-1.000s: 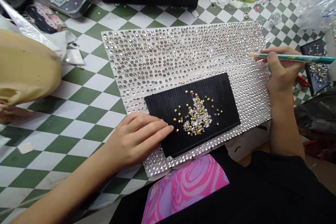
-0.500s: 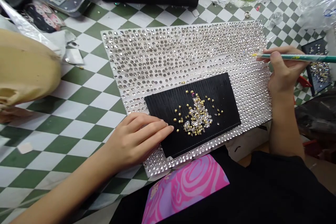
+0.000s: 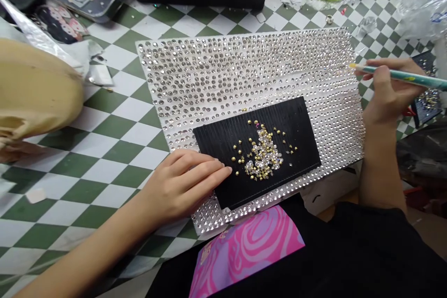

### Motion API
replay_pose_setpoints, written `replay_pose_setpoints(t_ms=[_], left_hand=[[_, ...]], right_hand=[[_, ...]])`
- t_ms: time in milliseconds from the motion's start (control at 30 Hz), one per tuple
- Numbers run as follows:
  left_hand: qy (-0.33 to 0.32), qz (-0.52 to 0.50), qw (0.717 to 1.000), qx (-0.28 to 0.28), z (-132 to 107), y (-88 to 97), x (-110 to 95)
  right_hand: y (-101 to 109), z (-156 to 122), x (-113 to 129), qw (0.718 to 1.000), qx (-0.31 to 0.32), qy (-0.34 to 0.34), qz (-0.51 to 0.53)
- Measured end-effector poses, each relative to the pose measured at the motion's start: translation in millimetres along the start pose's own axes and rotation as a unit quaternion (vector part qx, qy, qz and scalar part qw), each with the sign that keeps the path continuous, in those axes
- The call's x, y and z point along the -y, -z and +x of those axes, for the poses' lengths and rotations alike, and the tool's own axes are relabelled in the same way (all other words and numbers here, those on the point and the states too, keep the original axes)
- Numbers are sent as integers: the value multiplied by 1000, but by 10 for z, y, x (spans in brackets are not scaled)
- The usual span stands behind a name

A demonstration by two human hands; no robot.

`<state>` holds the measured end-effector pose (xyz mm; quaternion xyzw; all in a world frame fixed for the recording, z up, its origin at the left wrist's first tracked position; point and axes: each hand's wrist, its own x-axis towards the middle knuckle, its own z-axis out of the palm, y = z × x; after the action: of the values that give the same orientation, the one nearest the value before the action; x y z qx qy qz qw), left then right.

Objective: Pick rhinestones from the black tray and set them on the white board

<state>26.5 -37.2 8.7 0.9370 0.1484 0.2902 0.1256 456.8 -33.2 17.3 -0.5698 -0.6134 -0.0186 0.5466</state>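
Pinching a green pencil point(image 3: 412, 78) in my right hand point(image 3: 386, 98), grip pressed together on it; yellow tip point(image 3: 352, 65) at the right edge of the rhinestone sheet point(image 3: 216, 70), contact can't be told from my remote feed. Left hand point(image 3: 186, 181) spread flat on the black tray's point(image 3: 296, 121) left edge. Tray lies on the sheet, loose stones point(image 3: 263, 156) heaped mid-tray, checkered desk point(image 3: 101, 149) underneath.

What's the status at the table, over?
Left hand on black tray. Right hand gripping pencil. Studded sheet partly covered by tray, loose gems heaped on top.
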Motion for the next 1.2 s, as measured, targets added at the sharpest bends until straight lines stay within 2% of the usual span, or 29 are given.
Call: replay_pose_setpoints(t_ms=[100, 167, 200, 233, 267, 333, 400, 467, 533, 767, 1000, 1200], left_hand=[[0, -4, 1000, 5, -25, -4, 1], [-1, -6, 1000, 5, -36, -3, 1], [0, -6, 1000, 3, -38, -1, 0], [1, -5, 1000, 2, -39, -1, -2], [1, -5, 1000, 2, -37, 0, -4], [1, -5, 1000, 2, -32, -1, -8], [-1, -6, 1000, 2, -26, -2, -11], [-2, -9, 1000, 1, -24, -2, -11], [-2, -11, 1000, 2, -25, -4, -9], [2, -11, 1000, 1, -34, -11, -12], [1, -16, 1000, 2, -30, 2, -7], [-1, -12, 1000, -2, -24, -16, -6]], right_hand=[[91, 31, 240, 984, 29, 122, -129], [74, -16, 499, 982, 18, 137, -126], [41, -64, 640, 985, 26, 133, -105], [-5, -126, 777, 989, 56, 111, -77], [-55, -198, 901, 989, 114, 82, -43], [-147, -354, 1093, 987, 153, 35, 45], [-203, -496, 1198, 970, 219, -6, 107], [-221, -599, 1234, 950, 280, -30, 139], [-221, -658, 1236, 939, 306, -33, 152], [-224, -702, 1238, 936, 317, -17, 152], [-226, -707, 1222, 942, 294, -22, 160], [-230, -704, 1248, 935, 320, -14, 154]])
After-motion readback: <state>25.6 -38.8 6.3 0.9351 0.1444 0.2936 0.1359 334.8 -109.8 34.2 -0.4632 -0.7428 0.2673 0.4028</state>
